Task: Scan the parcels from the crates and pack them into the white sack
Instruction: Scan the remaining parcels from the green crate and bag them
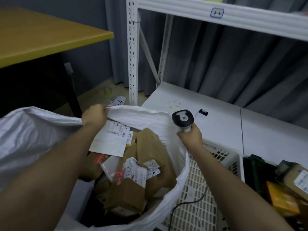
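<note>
Parcels (133, 172) lie piled inside the white sack (33, 130), which stands open on the floor at the lower middle of the view. Most of them are brown cardboard boxes with printed labels, and a flat white mailer (110, 140) lies on top of the pile at its far side. The left hand (94, 115) pinches the far rim of the sack with curled fingers and holds the mouth open. The right hand (191, 135) grips the handle of a barcode scanner (183, 120) with the fingers closed around it (the scanner head is black and white and stands up above the hand). Its dark cable hangs down over a white crate (200, 189), which stands just beside the sack on the right. A darker crate (255, 172) with more boxes stands further right. Behind them is a white metal shelf (216, 14), and a yellow table (41, 39) stands at the upper left.
</note>
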Demonstrator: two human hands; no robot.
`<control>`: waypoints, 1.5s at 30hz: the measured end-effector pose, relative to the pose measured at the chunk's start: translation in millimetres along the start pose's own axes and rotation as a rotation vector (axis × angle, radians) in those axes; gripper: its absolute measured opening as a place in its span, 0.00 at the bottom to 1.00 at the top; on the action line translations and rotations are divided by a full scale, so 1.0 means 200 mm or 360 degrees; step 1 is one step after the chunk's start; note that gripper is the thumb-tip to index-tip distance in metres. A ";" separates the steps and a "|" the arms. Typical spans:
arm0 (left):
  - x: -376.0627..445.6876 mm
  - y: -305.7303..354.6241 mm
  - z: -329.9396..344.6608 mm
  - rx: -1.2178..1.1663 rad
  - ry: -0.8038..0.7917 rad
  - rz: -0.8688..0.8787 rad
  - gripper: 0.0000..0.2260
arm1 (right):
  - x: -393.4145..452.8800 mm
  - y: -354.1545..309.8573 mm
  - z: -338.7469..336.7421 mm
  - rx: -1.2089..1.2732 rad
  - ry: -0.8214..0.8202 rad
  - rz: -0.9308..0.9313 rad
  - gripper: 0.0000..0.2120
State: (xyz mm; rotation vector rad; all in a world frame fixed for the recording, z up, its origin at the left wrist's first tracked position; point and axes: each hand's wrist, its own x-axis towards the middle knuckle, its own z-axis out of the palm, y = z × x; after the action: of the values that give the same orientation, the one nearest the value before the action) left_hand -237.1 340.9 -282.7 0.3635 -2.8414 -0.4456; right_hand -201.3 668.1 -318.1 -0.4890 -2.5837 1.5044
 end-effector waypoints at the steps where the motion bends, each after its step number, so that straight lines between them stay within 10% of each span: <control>1: -0.01 -0.01 -0.05 -0.0109 0.0016 -0.0059 0.14 | -0.02 -0.06 -0.02 -0.0017 -0.0023 -0.0004 0.19; 8: 0.10 0.04 -0.57 -0.0929 0.0692 -0.0074 0.15 | -0.09 -0.72 -0.23 0.0457 0.0244 -0.0454 0.19; 17: 0.08 0.13 -0.91 -0.1166 0.0799 -0.0079 0.13 | -0.28 -0.89 -0.25 0.0609 0.0279 -0.0450 0.24; 24: -0.04 -0.01 -0.86 -0.0934 0.0064 -0.0146 0.18 | -0.40 -0.67 -0.28 0.0305 0.0067 -0.0194 0.19; 34: -0.70 -0.05 -0.87 -0.0670 -0.0186 0.0288 0.15 | -0.85 -0.56 -0.36 0.0139 -0.0425 -0.0523 0.13; 45: -1.47 -0.18 -0.70 -0.0363 -0.1140 0.0486 0.18 | -1.37 -0.37 -0.25 -0.0719 -0.1132 -0.0897 0.35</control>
State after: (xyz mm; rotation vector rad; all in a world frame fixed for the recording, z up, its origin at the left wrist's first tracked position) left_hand 83.9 351.7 -223.9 -0.3477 -3.3688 -0.9829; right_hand 53.5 585.3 -211.0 0.8503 -3.1650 1.0008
